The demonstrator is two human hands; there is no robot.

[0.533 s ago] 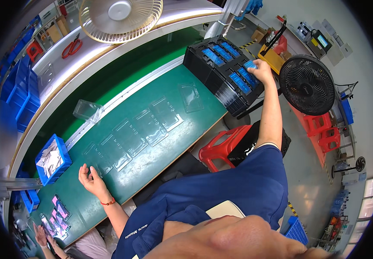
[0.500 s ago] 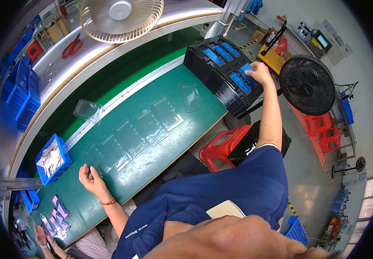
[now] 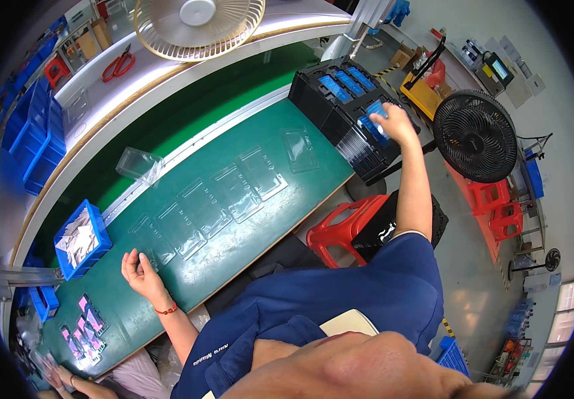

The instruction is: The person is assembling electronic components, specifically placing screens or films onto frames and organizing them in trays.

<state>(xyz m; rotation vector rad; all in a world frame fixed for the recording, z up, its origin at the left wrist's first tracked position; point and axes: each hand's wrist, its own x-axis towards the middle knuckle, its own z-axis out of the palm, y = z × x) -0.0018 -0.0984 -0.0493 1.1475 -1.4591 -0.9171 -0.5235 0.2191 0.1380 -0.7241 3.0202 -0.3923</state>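
Observation:
My right hand [image 3: 395, 124] reaches over a stack of black trays [image 3: 323, 110] at the table's far right end. Its fingers are bent together at the flat blue pieces [image 3: 375, 110] in the top tray. What they pinch, if anything, is hidden. My left hand [image 3: 143, 274] hovers over the green table [image 3: 247, 249], fingers loosely curled and apart, with nothing in it. Beside it begins a row of clear plastic blister trays [image 3: 182, 229]. Another clear tray [image 3: 299, 149] lies near the black stack.
A blue bin [image 3: 83, 241] of white slips stands left of the blister trays. Pink-and-black pieces [image 3: 86, 332] lie near a co-worker's hands [image 3: 54, 374]. One clear tray [image 3: 139, 166] rests on the rail. A red stool [image 3: 340, 229] and black fan [image 3: 474, 136] stand right.
My right hand has shifted slightly left and down over the blue pieces in the black tray. My left hand stays nearly still. The co-worker's hands have moved a little toward the lower left.

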